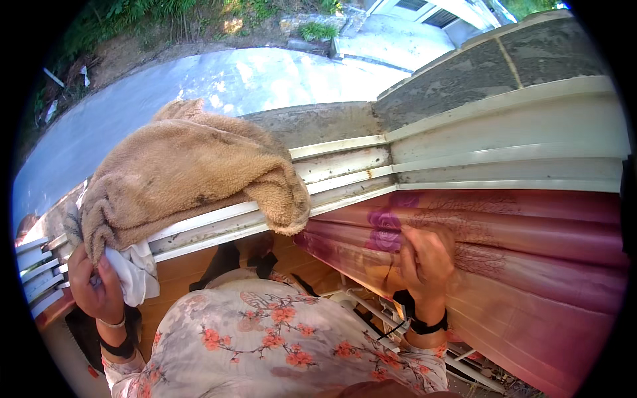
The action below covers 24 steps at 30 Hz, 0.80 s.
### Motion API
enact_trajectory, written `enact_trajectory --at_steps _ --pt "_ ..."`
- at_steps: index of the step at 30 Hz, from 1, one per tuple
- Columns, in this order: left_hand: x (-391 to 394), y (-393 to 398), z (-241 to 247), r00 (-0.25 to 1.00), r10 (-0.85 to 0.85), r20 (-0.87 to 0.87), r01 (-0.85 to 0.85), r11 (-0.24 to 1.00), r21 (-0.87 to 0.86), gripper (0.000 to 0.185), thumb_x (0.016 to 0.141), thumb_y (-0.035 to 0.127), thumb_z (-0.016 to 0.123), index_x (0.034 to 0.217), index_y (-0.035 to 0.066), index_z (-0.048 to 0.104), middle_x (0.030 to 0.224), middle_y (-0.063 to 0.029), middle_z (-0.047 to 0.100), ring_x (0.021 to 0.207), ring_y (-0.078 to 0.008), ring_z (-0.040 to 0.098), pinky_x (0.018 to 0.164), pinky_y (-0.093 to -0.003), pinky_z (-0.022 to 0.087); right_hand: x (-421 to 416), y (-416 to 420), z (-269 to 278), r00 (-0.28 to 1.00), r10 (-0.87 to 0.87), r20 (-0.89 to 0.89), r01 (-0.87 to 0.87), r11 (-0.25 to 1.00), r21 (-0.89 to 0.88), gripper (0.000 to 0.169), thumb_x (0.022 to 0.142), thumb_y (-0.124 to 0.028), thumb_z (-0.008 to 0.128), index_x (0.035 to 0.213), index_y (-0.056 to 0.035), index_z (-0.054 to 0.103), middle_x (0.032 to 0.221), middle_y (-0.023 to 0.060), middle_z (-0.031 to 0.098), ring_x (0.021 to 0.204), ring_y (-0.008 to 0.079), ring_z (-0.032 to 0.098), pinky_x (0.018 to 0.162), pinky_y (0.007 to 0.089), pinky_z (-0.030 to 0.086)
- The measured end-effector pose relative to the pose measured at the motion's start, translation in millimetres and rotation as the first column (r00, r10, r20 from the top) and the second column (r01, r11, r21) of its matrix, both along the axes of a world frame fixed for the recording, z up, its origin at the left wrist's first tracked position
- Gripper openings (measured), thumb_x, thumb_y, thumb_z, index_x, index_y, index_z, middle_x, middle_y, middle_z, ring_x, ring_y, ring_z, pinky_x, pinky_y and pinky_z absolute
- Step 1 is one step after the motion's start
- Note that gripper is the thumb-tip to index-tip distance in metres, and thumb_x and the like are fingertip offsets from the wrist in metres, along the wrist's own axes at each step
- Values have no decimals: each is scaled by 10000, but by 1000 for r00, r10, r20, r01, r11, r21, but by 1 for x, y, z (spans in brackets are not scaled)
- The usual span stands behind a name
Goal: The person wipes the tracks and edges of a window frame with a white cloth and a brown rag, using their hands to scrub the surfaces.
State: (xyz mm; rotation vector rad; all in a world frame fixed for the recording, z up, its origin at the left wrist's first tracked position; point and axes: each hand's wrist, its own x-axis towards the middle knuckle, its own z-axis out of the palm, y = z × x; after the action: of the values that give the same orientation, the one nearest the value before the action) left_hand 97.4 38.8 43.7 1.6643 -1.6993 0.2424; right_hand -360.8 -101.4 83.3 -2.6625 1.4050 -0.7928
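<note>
A tan, fleecy cloth (184, 174) with dark smudges lies draped over the white window track (343, 176), its far part over the outer ledge. At the cloth's left end, my left hand (97, 286) pinches a corner of it between thumb and fingers. A crumpled white cloth (134, 273) hangs beside that hand; whether the hand also grips it I cannot tell. On the right, my right hand (428, 261) is raised in front of a purple and pink curtain (522, 288) printed with roses and branches. Its fingers are curled, and whether they grip the curtain is unclear.
Dirt marks the white track and the right window frame (507, 134). Outside are a concrete ledge (318, 119), a paved road (149, 99) and greenery (134, 20). Below the curtain stands a white metal rack (368, 303). A wooden floor (174, 268) shows indoors.
</note>
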Motion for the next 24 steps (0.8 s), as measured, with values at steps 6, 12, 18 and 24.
enact_trajectory --at_steps 6,12,18,24 --pt "-5 -12 -2 998 36 56 -32 997 -68 189 802 -45 639 955 -17 533 975 -216 638 841 -341 616 765 -386 489 2 -2 2 991 -68 -116 64 997 -38 231 734 26 681 955 -38 660 848 102 637 792 278 585 749 381 446" --pt "-10 -19 7 993 59 103 -42 986 -159 196 770 -34 676 903 4 537 922 -190 647 758 -331 620 678 -375 498 19 3 4 966 -133 221 113 988 104 189 785 23 662 972 -6 656 903 128 636 801 262 602 713 343 478" --pt "-16 -24 11 996 68 51 -53 968 -246 187 738 -20 706 837 14 551 858 -160 640 642 -268 591 581 -346 472 62 3 -5 937 24 348 -91 980 179 161 808 -34 696 956 7 649 901 130 625 781 245 607 674 316 488" --pt "-12 -22 9 999 52 -10 -53 961 -271 167 751 17 702 823 32 552 819 -125 634 622 -255 584 567 -340 463 108 -18 1 965 66 253 -98 988 118 303 761 -205 766 948 0 643 835 132 585 735 295 578 641 360 471"
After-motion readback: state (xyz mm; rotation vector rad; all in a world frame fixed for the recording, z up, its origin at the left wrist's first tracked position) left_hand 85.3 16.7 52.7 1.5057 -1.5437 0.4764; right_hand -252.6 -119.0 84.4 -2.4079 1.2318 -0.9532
